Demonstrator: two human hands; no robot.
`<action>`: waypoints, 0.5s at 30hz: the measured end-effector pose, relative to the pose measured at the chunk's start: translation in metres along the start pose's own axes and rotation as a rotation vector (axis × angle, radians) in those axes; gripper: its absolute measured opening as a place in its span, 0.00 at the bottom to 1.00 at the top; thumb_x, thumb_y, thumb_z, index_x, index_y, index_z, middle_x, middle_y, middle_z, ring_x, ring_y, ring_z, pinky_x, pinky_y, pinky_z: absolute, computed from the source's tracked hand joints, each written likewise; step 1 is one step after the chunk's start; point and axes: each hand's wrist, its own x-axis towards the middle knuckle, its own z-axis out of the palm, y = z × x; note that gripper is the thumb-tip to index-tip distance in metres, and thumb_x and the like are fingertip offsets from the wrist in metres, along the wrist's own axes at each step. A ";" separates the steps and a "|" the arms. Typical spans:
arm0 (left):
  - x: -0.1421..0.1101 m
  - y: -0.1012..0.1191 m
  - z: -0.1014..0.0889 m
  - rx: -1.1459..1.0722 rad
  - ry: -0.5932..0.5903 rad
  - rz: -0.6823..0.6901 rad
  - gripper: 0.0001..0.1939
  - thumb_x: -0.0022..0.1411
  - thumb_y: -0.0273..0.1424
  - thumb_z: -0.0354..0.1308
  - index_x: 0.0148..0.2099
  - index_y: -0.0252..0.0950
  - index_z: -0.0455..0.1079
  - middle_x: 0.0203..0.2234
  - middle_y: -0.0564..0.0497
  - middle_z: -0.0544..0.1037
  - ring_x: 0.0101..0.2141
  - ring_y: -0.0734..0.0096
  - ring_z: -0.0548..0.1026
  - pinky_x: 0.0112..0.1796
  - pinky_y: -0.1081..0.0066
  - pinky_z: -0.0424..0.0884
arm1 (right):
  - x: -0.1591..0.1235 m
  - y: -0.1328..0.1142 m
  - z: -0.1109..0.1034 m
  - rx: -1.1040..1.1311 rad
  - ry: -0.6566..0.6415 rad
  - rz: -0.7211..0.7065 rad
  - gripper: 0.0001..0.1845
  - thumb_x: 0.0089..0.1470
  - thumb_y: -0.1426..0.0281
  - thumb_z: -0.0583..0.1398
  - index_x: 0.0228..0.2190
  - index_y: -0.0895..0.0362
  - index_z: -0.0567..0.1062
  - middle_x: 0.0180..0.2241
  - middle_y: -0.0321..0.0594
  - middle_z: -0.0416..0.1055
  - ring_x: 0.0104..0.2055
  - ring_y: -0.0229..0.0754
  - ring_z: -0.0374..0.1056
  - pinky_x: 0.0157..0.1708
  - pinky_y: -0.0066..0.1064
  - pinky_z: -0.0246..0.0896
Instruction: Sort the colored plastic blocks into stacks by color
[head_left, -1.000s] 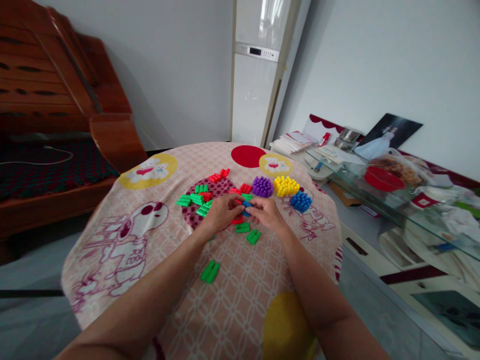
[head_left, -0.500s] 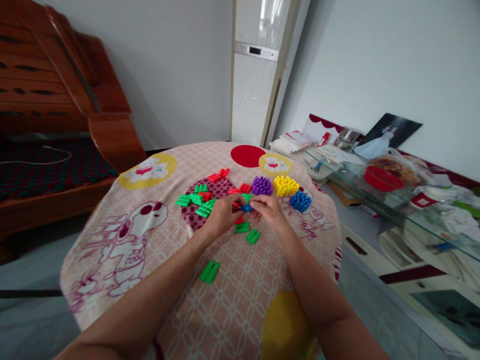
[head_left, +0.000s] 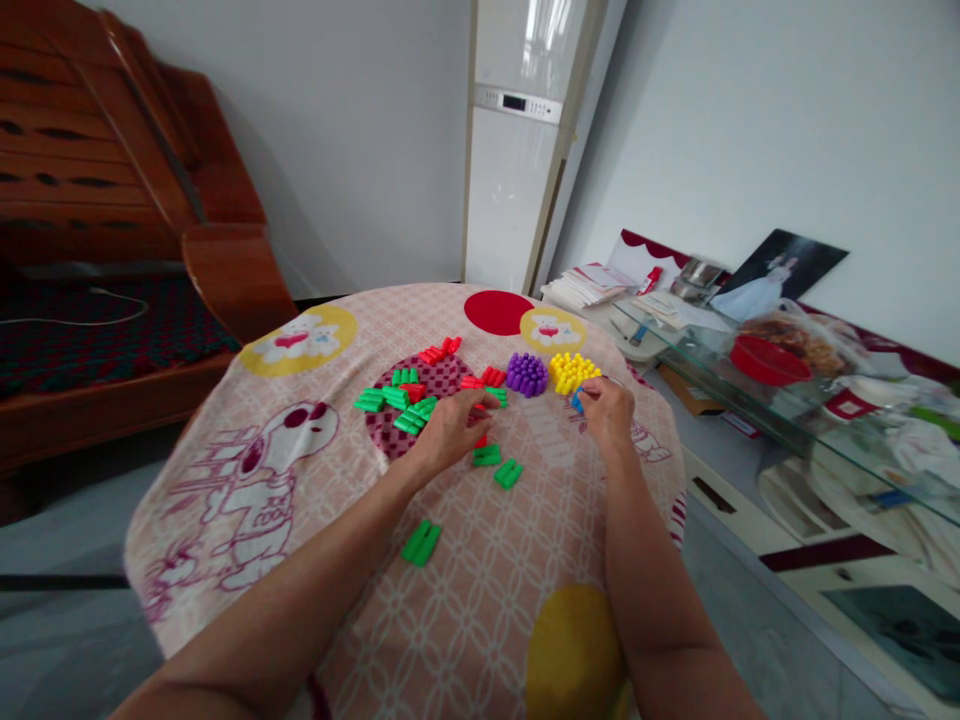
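Observation:
My left hand (head_left: 454, 432) hovers over the middle of the round table, its fingers slightly curled and apart, with nothing visible between them. Just beyond its fingertips lie a green piece (head_left: 496, 397) and red plastic pieces (head_left: 493, 377). My right hand (head_left: 610, 410) is at the blue plastic pieces (head_left: 577, 401), thumb and fingers closed on them; most of that blue group is hidden behind the hand. Beside it are a tight cluster of yellow pieces (head_left: 574, 371) and a cluster of purple pieces (head_left: 527, 374).
Green pieces (head_left: 411, 415) and red pieces (head_left: 440, 350) lie scattered left of my left hand. A single green piece (head_left: 421, 542) is nearer me. The patterned tablecloth (head_left: 480, 620) covers the table. A glass shelf (head_left: 795, 430) with clutter stands right, a wooden bench (head_left: 232, 270) left.
My hands have come apart. My right hand has moved right, from the blue piece both hands held to the blue group. My left hand has stayed nearly in place, its fingers opened.

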 end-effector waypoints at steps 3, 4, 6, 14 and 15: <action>0.000 0.001 -0.001 0.005 -0.002 -0.006 0.12 0.57 0.30 0.58 0.44 0.35 0.74 0.42 0.45 0.81 0.39 0.64 0.81 0.41 0.65 0.79 | 0.000 0.005 -0.002 -0.186 -0.026 -0.025 0.09 0.50 0.72 0.61 0.33 0.56 0.81 0.36 0.45 0.80 0.38 0.46 0.74 0.40 0.34 0.63; 0.000 0.002 -0.002 0.009 -0.002 -0.007 0.12 0.57 0.30 0.58 0.44 0.35 0.75 0.41 0.45 0.81 0.39 0.64 0.81 0.41 0.65 0.79 | -0.001 0.006 -0.003 -0.236 -0.039 -0.030 0.09 0.50 0.72 0.61 0.33 0.56 0.81 0.36 0.46 0.80 0.37 0.46 0.73 0.39 0.34 0.63; 0.001 0.002 -0.007 0.025 0.004 -0.014 0.12 0.56 0.30 0.58 0.43 0.35 0.75 0.41 0.45 0.82 0.39 0.64 0.81 0.41 0.66 0.79 | -0.001 0.006 -0.003 -0.318 -0.057 -0.045 0.08 0.51 0.73 0.61 0.33 0.56 0.81 0.36 0.46 0.80 0.37 0.45 0.72 0.37 0.32 0.61; 0.008 -0.012 -0.064 0.104 0.323 -0.146 0.13 0.55 0.34 0.59 0.41 0.34 0.77 0.35 0.48 0.83 0.35 0.66 0.80 0.39 0.69 0.76 | -0.002 -0.001 -0.008 -0.374 -0.033 -0.067 0.07 0.52 0.73 0.60 0.30 0.57 0.80 0.33 0.46 0.78 0.35 0.44 0.70 0.34 0.32 0.56; 0.008 -0.018 -0.073 0.107 0.371 -0.170 0.14 0.54 0.34 0.59 0.41 0.34 0.77 0.34 0.48 0.83 0.34 0.66 0.80 0.38 0.70 0.76 | -0.003 -0.004 -0.007 -0.351 -0.011 -0.063 0.07 0.53 0.72 0.60 0.30 0.57 0.80 0.33 0.46 0.78 0.35 0.44 0.70 0.34 0.32 0.56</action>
